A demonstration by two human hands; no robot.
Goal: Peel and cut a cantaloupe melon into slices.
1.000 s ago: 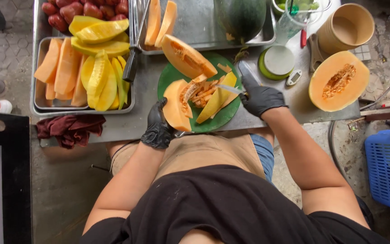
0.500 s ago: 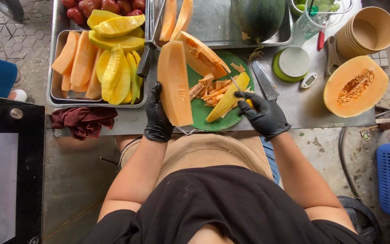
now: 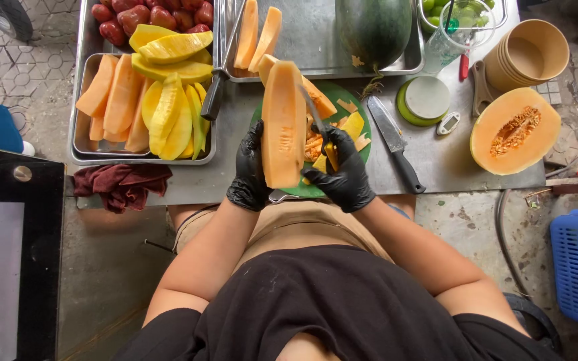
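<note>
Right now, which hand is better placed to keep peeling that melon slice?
The right hand, probably: it grips the small knife with the blade against the melon wedge. The left hand is busy holding the wedge upright over the green cutting board.

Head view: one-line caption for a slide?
Black-gloved left hand holds a melon wedge upright over a green board; right hand works a small knife along it.
</note>
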